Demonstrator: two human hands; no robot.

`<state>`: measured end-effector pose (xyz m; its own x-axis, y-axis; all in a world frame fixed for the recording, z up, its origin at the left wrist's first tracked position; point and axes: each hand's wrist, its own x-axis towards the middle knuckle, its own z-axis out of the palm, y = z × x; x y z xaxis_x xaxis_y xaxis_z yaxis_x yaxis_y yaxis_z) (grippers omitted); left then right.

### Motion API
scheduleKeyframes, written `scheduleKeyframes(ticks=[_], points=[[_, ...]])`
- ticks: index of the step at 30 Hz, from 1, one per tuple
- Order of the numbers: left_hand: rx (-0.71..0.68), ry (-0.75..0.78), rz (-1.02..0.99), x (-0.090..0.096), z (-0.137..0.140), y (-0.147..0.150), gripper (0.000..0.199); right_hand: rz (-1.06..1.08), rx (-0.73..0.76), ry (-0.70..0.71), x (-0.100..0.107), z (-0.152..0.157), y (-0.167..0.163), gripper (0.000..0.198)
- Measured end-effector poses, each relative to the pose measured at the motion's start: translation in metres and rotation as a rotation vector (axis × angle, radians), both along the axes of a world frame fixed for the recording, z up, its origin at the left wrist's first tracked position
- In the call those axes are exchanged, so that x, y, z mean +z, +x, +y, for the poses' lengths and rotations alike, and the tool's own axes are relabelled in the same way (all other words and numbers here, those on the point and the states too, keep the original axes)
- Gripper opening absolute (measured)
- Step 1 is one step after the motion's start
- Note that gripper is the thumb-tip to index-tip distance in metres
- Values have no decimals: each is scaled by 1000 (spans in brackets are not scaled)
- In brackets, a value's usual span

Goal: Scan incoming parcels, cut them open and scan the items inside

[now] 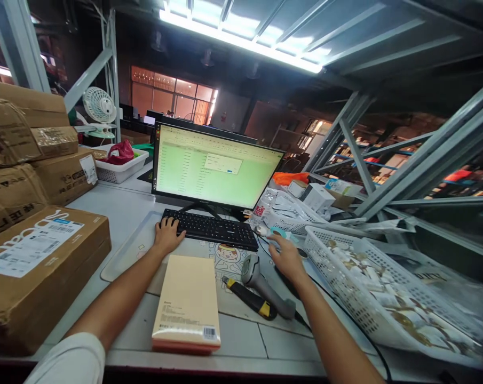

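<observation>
Keyboard [215, 228], one, lies on the counter [241, 341] in front of one monitor [209, 176], its near edge over a printed mat [145, 234]. The screen is lit, with one small window [224, 164] open over a list.

Two bare hands are in view. The left hand [169, 234] rests on the keyboard's left end, fingers spread over the keys, holding nothing that shows. The right hand [286, 256] is beyond the keyboard's right end, index finger stretched forward near one teal ring [278, 232]; its underside is hidden, so I cannot tell whether it holds anything.

Between the forearms are three things: one cream pack [188, 298] with one barcode at its near right corner, one yellow-and-black cutter [249, 298] lying aslant, and one grey scanner [265, 288] just beside the cutter.

At least three white baskets show: one [117, 172] at the back left with a red bag [121, 153] in it, one [291, 213] right of the monitor, and a large one [337, 282] at the right, filled with small pieces too many to count. On the left, one labelled carton [81, 240] stands before a pile of others [17, 186]. Behind is one fan [99, 105].
</observation>
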<state>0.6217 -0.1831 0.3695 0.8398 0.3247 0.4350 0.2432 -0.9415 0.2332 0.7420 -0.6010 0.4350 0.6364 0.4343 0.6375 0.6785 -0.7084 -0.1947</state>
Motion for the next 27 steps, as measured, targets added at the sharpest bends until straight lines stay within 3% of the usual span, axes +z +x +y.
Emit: scheduleKeyframes(ticks=[4, 7, 11, 17, 27], points=[[5, 14, 11, -3, 1, 1, 54, -90, -157, 4, -52, -96, -14, 42], [8, 36, 20, -5, 1, 1, 55, -25, -193, -18, -84, -120, -24, 52], [-5, 51, 64, -5, 2, 0, 57, 55, -204, -11, -101, -118, -29, 57], [-30, 53, 129, 0, 3, -3, 61, 183, -214, -86, -100, -107, -32, 57], [-15, 4, 156, -12, 4, -9, 65, 122, -201, -135, -105, -108, -27, 55]])
